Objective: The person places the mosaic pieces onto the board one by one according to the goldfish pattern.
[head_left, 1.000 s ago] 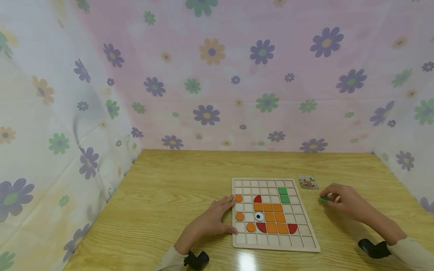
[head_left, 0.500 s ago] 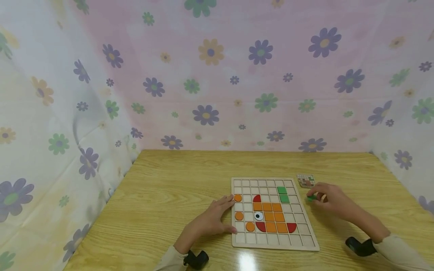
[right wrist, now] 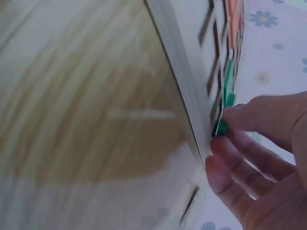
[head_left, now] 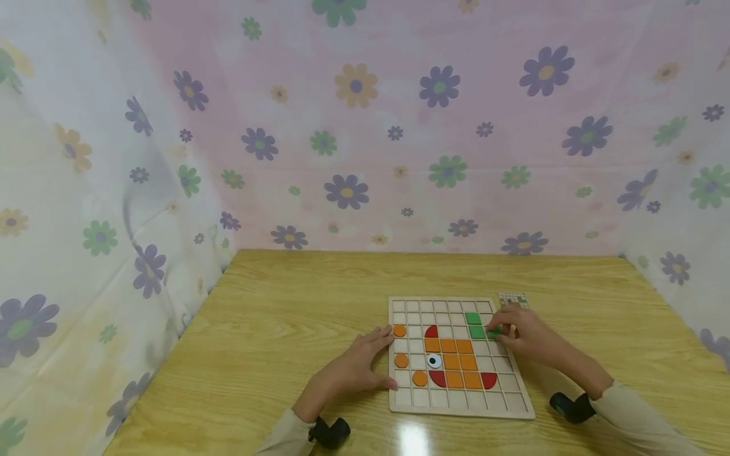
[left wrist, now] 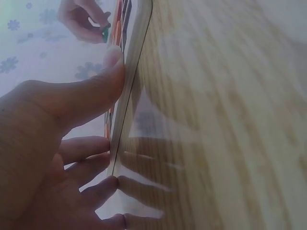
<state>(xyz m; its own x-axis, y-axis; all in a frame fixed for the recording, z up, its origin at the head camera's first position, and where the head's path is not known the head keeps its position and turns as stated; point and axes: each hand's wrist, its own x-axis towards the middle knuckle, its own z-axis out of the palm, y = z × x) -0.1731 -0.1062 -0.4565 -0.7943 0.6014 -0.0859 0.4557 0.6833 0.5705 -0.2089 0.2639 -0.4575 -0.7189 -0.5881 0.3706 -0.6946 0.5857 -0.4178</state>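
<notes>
A wooden grid board (head_left: pixel 439 398) lies on the table, several flat tiles set in its squares. My right hand (head_left: pixel 533 334) pinches a green tile (right wrist: pixel 223 127) between thumb and fingers at the board's right side, just right of two green squares (head_left: pixel 476 331). My left hand (head_left: pixel 356 366) rests at the board's left edge, thumb and fingers spread apart and touching the rim. Orange squares (head_left: pixel 451 361), red rounded pieces (head_left: pixel 488 380) and a round eye piece (head_left: pixel 434 361) form a cluster mid-board. Orange discs (head_left: pixel 402 360) sit toward the left.
Behind my right hand a small picture card (head_left: pixel 513 297) lies on the wood-grain table (head_left: pixel 296 304), partly covered by that hand. Flowered cloth (head_left: pixel 365 145) hangs at the back and both sides.
My right hand has moved left with the green tile, from the table beside the board to over its right-hand squares, and now covers part of the card. The left hand stays put.
</notes>
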